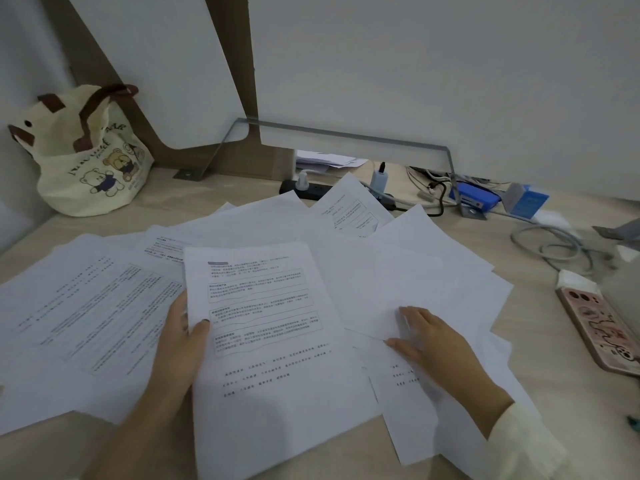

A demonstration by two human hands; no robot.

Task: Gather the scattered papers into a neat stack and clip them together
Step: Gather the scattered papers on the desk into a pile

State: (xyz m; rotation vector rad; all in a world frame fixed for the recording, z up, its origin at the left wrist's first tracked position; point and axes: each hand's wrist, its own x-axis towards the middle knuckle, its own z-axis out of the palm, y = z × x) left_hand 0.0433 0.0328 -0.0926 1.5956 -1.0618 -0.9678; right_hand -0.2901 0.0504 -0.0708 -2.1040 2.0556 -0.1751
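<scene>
Several white printed papers (104,299) lie fanned and overlapping across the light wooden desk (221,192). My left hand (181,336) grips the left edge of a printed sheet (273,344) in the middle, thumb on top and fingers beneath. To its right, my right hand (433,341) rests flat with straight fingers on a blank sheet (398,282). More sheets (349,206) reach toward the back of the desk. No clip is in view.
A cream tote bag (93,161) with bear prints stands at the back left. A black power strip (304,189), chargers and cables (554,244) lie along the back wall beside a blue box (474,199). A phone in a pink case (599,327) lies at the right edge.
</scene>
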